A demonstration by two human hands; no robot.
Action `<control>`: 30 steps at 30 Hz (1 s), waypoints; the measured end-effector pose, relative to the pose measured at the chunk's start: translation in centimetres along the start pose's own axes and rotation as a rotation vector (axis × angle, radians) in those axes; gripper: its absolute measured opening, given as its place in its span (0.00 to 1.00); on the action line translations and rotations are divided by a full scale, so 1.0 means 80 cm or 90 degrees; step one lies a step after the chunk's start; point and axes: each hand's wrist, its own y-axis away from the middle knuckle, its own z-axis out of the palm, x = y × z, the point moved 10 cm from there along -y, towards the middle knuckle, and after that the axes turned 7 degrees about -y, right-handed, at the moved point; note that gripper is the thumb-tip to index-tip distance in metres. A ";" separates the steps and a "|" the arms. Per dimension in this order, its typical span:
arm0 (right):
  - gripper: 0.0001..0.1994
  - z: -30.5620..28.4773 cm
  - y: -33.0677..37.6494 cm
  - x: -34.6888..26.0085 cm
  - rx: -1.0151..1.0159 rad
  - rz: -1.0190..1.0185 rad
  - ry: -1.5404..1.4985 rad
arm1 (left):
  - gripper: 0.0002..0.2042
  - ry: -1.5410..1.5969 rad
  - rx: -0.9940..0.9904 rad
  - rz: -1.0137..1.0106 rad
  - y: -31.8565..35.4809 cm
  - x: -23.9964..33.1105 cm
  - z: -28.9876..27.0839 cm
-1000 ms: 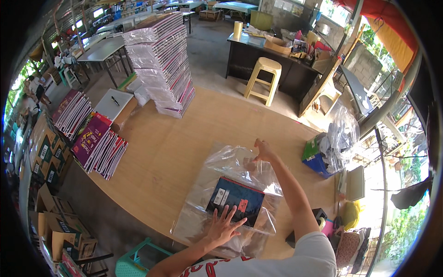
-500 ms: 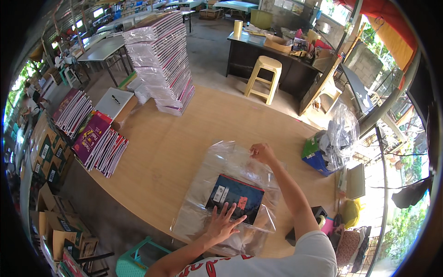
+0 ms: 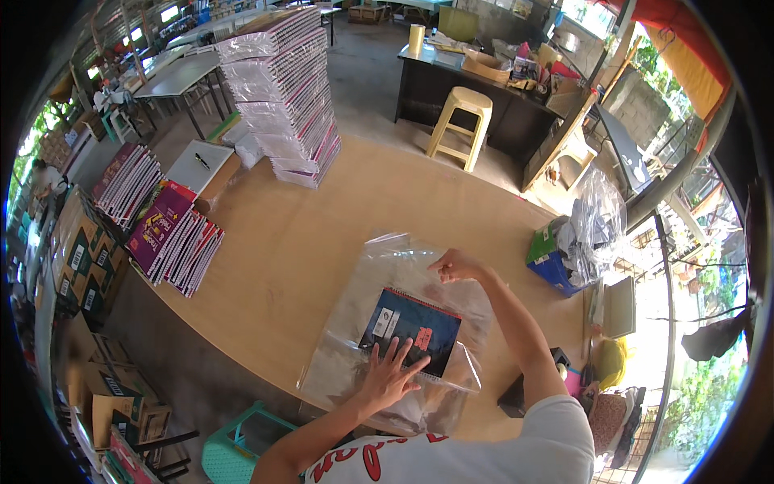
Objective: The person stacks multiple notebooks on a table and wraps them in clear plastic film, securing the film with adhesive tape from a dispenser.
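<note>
Head view: left hand [image 3: 390, 375] spread flat, fingers open, pressing the near edge of the dark spiral notebook [image 3: 413, 329] inside the clear plastic bag [image 3: 387, 266] on the round wooden table [image 3: 306, 242]. Right hand [image 3: 455, 264] pinching the bag's far edge, lifted. Best to keep the notebook pinned while pulling the film taut and flat. Beyond: wrapped notebook stack [image 3: 282, 89], magenta piles [image 3: 165, 230] at left, blue box [image 3: 555, 262] just right, all well apart, nothing blocking.

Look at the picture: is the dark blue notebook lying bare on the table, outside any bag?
No, the dark blue notebook lies inside a clear plastic bag, under the left hand.
</note>
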 end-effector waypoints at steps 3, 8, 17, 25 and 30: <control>0.13 0.018 0.032 -0.051 0.069 -0.033 -0.069 | 0.37 0.020 0.034 -0.070 -0.001 -0.011 -0.015; 0.11 0.072 0.121 -0.144 0.360 -0.047 0.144 | 0.37 0.073 0.092 -0.140 -0.006 -0.026 -0.004; 0.21 0.145 0.089 -0.100 0.328 0.157 0.279 | 0.29 0.066 0.201 -0.034 0.018 -0.019 -0.037; 0.10 0.125 0.117 -0.109 0.494 -0.112 0.177 | 0.42 0.098 0.012 -0.066 -0.001 -0.008 0.036; 0.15 0.148 0.135 -0.151 0.540 -0.202 0.148 | 0.51 0.075 -0.040 -0.104 0.017 -0.018 0.046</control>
